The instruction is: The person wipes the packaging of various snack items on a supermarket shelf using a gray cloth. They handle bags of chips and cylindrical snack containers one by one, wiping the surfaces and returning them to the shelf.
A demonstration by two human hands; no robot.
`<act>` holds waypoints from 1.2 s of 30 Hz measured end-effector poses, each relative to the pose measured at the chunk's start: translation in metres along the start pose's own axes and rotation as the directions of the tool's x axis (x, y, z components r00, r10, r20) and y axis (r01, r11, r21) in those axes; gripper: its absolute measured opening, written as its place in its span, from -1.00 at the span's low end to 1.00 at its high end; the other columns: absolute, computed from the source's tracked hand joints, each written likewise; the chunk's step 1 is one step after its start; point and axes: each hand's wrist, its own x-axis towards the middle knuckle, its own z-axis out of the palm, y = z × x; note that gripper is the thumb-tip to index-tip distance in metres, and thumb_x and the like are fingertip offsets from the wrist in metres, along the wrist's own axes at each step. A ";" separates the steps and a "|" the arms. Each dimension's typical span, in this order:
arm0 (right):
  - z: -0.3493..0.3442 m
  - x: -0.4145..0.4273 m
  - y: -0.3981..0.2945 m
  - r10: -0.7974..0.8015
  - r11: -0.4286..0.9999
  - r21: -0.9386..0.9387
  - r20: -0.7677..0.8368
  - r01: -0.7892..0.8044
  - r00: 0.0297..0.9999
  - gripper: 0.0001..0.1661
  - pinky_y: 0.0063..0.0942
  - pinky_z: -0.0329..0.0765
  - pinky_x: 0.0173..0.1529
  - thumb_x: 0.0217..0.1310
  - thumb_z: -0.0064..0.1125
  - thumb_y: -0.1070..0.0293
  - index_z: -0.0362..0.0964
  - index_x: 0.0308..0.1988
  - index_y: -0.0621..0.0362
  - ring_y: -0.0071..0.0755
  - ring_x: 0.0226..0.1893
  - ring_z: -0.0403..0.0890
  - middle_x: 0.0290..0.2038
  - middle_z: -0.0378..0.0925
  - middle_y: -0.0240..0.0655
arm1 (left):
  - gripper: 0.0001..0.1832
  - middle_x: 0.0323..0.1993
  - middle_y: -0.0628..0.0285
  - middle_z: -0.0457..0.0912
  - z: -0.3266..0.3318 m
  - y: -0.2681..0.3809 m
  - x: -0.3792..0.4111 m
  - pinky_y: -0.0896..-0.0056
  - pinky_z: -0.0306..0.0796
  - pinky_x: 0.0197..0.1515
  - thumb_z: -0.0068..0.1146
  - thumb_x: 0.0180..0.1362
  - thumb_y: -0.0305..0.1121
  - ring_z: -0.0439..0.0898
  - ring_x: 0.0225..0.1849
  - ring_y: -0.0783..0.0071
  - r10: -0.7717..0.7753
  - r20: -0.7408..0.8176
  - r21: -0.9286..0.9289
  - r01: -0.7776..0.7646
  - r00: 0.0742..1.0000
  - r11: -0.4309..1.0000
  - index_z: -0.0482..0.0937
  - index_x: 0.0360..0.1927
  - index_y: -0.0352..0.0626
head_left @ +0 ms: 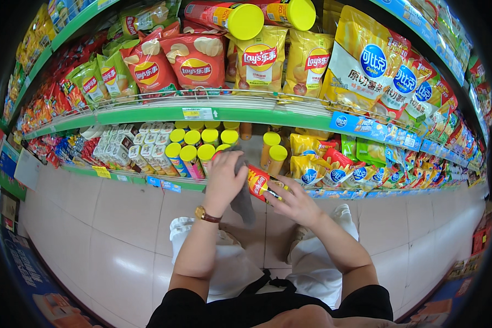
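Observation:
A red snack canister (257,181) lies tilted between my hands, in front of the lower shelf. My right hand (297,201) grips its near right end with the fingers wrapped around it. A grey cloth (244,206) hangs from my left hand (224,176), which presses it against the canister's upper left end. That end is hidden behind the cloth and fingers. Just beyond my left hand stand rows of yellow-lidded canisters (189,153). Orange canisters (275,160) with yellow lids stand on the shelf beyond my right hand.
Above my hands runs the green shelf edge (246,116) with a wire rail. It carries red Lay's bags (197,61), yellow Lay's bags (261,61) and large Copico bags (363,61). Smaller snack bags (309,170) fill the lower right. White-capped packs (149,143) stand left. Floor tiles (125,229) surround my knees.

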 end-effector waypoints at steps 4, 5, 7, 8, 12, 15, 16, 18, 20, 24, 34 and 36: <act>0.013 0.000 -0.005 0.292 0.918 0.312 -0.115 -0.245 0.949 -0.28 -0.17 0.35 0.20 -0.22 0.38 0.43 0.34 0.06 0.13 0.01 0.11 0.33 0.10 0.32 -0.18 | -0.61 -0.02 0.03 0.50 -0.002 -0.028 0.005 0.07 0.29 0.14 0.10 0.01 -0.42 0.42 0.06 0.01 -0.035 -0.098 -0.107 0.024 0.995 0.994 0.49 -0.03 -0.24; 0.017 0.001 -0.007 0.373 0.872 0.397 -0.160 -0.286 0.914 -0.25 -0.17 0.33 0.21 -0.24 0.40 0.44 0.33 0.07 0.14 0.02 0.11 0.32 0.09 0.32 -0.17 | -0.61 -0.02 0.02 0.49 0.000 -0.029 0.004 0.07 0.29 0.14 0.10 0.00 -0.43 0.41 0.06 0.00 -0.027 -0.114 -0.124 0.013 0.993 0.992 0.48 -0.03 -0.25; 0.023 0.005 -0.012 0.595 0.691 0.572 -0.104 -0.441 0.797 -0.24 -0.23 0.39 0.14 -0.22 0.40 0.47 0.30 0.08 0.18 -0.09 0.10 0.36 0.08 0.32 -0.15 | -0.60 -0.01 0.00 0.48 0.008 -0.023 0.001 0.08 0.29 0.15 0.11 -0.01 -0.45 0.41 0.07 -0.03 -0.020 -0.150 -0.154 -0.003 0.988 0.988 0.47 -0.02 -0.25; 0.029 0.007 -0.013 0.702 0.542 0.687 -0.055 -0.483 0.710 -0.25 -0.25 0.42 0.12 -0.21 0.40 0.47 0.30 0.07 0.19 -0.13 0.09 0.38 0.06 0.33 -0.16 | -0.58 0.01 -0.02 0.46 0.012 -0.019 -0.001 0.08 0.28 0.17 0.11 -0.01 -0.46 0.40 0.08 -0.05 0.022 -0.158 -0.154 -0.046 0.987 0.987 0.46 -0.01 -0.26; 0.043 -0.002 -0.012 0.840 -0.208 0.910 0.354 -0.359 0.411 -0.39 -0.29 0.52 0.05 0.07 0.25 0.50 0.24 0.13 0.14 -0.34 0.01 0.47 0.01 0.41 -0.24 | -0.49 0.07 0.09 0.44 0.018 0.012 -0.016 0.12 0.23 0.15 0.19 -0.03 -0.38 0.37 0.15 0.10 0.174 -0.041 -0.165 -0.178 0.984 0.970 0.44 0.06 -0.19; 0.040 -0.006 -0.016 0.741 -0.556 0.823 0.555 -0.117 0.377 -0.47 -0.14 0.51 0.05 0.23 0.10 0.46 0.18 0.18 0.09 -0.32 0.03 0.48 0.04 0.40 -0.24 | -0.46 0.09 0.19 0.46 0.010 0.029 -0.021 0.17 0.17 0.17 0.24 -0.07 -0.35 0.37 0.18 0.20 0.301 0.015 -0.150 -0.296 0.953 0.943 0.46 0.07 -0.14; 0.035 -0.005 -0.020 0.726 -0.583 0.809 0.559 -0.074 0.399 -0.48 -0.12 0.51 0.06 0.24 0.08 0.44 0.17 0.18 0.09 -0.30 0.04 0.48 0.05 0.40 -0.23 | -0.44 0.09 0.22 0.46 0.007 0.030 -0.021 0.18 0.16 0.16 0.25 -0.09 -0.34 0.37 0.18 0.23 0.333 0.002 -0.141 -0.330 0.943 0.933 0.46 0.07 -0.12; 0.022 0.002 -0.029 0.722 -0.591 0.806 0.547 -0.032 0.424 -0.50 -0.09 0.49 0.09 0.26 0.02 0.43 0.18 0.18 0.11 -0.24 0.08 0.45 0.11 0.36 -0.19 | -0.43 0.10 0.26 0.46 -0.006 0.032 -0.019 0.19 0.16 0.15 0.26 -0.14 -0.35 0.37 0.17 0.27 0.392 -0.045 -0.091 -0.394 0.919 0.915 0.47 0.06 -0.08; 0.015 0.003 -0.034 0.739 -0.556 0.831 0.486 0.014 0.467 -0.47 -0.07 0.48 0.11 0.23 0.04 0.46 0.18 0.18 0.13 -0.22 0.11 0.43 0.14 0.34 -0.18 | -0.43 0.10 0.25 0.46 -0.018 0.027 -0.018 0.17 0.17 0.14 0.25 -0.14 -0.38 0.38 0.15 0.25 0.369 -0.191 -0.006 -0.377 0.910 0.926 0.47 0.06 -0.08; -0.011 0.018 -0.038 0.815 -0.304 0.952 0.251 0.018 0.522 -0.34 -0.20 0.36 0.23 0.10 0.18 0.46 0.16 0.20 0.16 -0.23 0.18 0.36 0.18 0.28 -0.19 | -0.53 -0.06 0.10 0.46 -0.031 -0.003 -0.016 0.14 0.29 0.04 0.17 -0.14 -0.63 0.42 -0.01 0.07 0.189 -0.673 -0.019 -0.273 0.715 0.962 0.46 -0.05 -0.17; -0.105 0.180 0.008 0.341 0.921 0.379 -0.669 -0.091 0.660 -0.28 -0.27 0.30 0.23 -0.13 0.36 0.46 0.26 0.10 0.16 -0.18 0.15 0.35 0.10 0.32 -0.18 | -0.69 -0.06 0.10 0.38 -0.044 -0.014 -0.004 0.30 0.22 0.17 -0.10 0.11 -0.64 0.39 0.05 0.23 -0.224 -0.669 -0.439 -0.134 0.709 0.888 0.38 -0.05 -0.26; -0.106 0.220 0.019 0.259 0.956 0.281 -0.683 -0.082 0.683 -0.30 -0.25 0.34 0.18 -0.16 0.39 0.45 0.32 0.06 0.13 -0.09 0.12 0.36 0.08 0.34 -0.16 | -0.69 -0.06 0.09 0.39 -0.047 -0.013 -0.006 0.29 0.23 0.17 -0.09 0.09 -0.65 0.39 0.04 0.21 -0.185 -0.674 -0.402 -0.145 0.715 0.904 0.39 -0.06 -0.26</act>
